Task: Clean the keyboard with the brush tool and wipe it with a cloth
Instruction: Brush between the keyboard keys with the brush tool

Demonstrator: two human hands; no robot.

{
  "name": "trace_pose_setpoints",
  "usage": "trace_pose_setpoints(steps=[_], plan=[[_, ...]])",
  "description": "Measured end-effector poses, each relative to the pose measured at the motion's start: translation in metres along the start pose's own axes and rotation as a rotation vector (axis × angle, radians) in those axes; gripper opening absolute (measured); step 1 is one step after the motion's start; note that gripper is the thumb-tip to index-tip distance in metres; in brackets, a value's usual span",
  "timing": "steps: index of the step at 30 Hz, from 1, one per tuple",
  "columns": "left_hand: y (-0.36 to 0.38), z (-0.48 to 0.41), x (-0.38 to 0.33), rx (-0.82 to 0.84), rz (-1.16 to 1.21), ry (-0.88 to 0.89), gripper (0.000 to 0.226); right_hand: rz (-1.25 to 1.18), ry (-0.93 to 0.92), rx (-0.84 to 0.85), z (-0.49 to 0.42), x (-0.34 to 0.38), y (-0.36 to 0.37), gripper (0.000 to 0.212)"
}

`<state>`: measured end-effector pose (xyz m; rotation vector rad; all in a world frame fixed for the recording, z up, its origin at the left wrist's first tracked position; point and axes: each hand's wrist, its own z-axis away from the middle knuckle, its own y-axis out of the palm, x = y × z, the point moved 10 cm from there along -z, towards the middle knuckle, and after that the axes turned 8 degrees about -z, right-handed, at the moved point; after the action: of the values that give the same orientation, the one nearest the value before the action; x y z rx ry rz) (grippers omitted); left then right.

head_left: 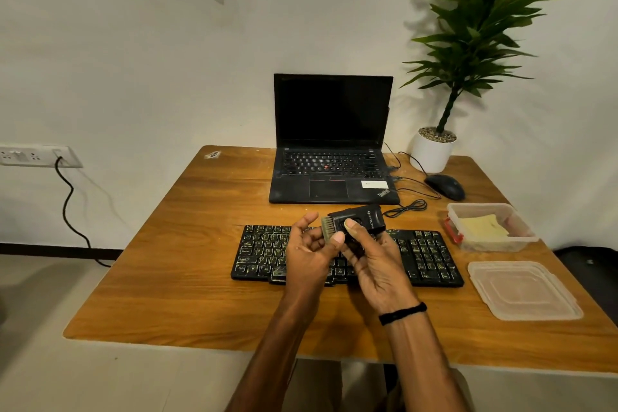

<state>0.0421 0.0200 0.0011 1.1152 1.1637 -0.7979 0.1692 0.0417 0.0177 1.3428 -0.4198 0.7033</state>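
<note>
While both forearms come up from the near table edge and meet above the keyboard's middle, the right hand point(374, 264) grips the black plastic brush tool with tan bristles point(359, 221): thumb flat on its top face, fingers wrapped under the body, back of the hand towards the camera, black band point(403, 313) on the wrist. Tool is off the keys, tilted, bristles pointing left.

Left hand point(307, 251) is palm-up and loose, fingers half bent and spread, not wrapped round anything; its thumb tip sits at the bristle end.

Black full-size keyboard with yellowish legends point(424, 254) lies flat on the wooden table point(200, 261), partly hidden by the hands. Yellow folded cloth point(485, 227) is inside the clear plastic container point(521, 237), just right of the keyboard's far corner; the clear lid point(525, 291) lies nearer, beside it.

Open black laptop point(331, 144) sits behind the keyboard, screen dark. Black mouse point(444, 186) and potted plant point(433, 150) are at far right.
</note>
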Motion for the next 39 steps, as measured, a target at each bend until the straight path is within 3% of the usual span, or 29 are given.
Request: trace_pose_setpoints(steps=[8, 13, 15, 19, 24, 28, 34, 39], plan=[[-0.01, -0.004, -0.016, 0.018, -0.167, 0.124, 0.059, -0.048, 0.034, -0.019, -0.005, -0.009, -0.004, 0.033], [-0.053, -0.016, -0.029, -0.024, -0.345, 0.158, 0.071, -0.115, 0.068, -0.064, -0.007, -0.012, -0.011, 0.036], [-0.08, -0.026, -0.031, -0.022, -0.468, 0.136, 0.084, -0.105, 0.067, -0.079, -0.008, -0.011, -0.015, 0.033], [-0.141, -0.046, -0.02, 0.05, -0.78, 0.011, 0.138, -0.081, 0.048, -0.112, -0.014, -0.008, -0.021, 0.035], [-0.17, -0.058, 0.004, 0.248, -1.093, -0.091, 0.164, -0.015, -0.003, -0.132, -0.027, -0.007, -0.021, 0.039], [-0.145, -0.054, 0.01, 0.31, -1.28, 0.015, 0.159, 0.178, -0.095, -0.123, -0.041, -0.009, -0.008, 0.031], [-0.129, -0.055, 0.015, 0.245, -1.372, 0.178, 0.16, 0.572, -0.224, -0.062, -0.067, -0.014, 0.018, 0.054], [-0.126, -0.065, 0.016, 0.352, -1.308, 0.162, 0.158, 1.016, -0.289, 0.016, -0.085, -0.024, 0.05, 0.064]])
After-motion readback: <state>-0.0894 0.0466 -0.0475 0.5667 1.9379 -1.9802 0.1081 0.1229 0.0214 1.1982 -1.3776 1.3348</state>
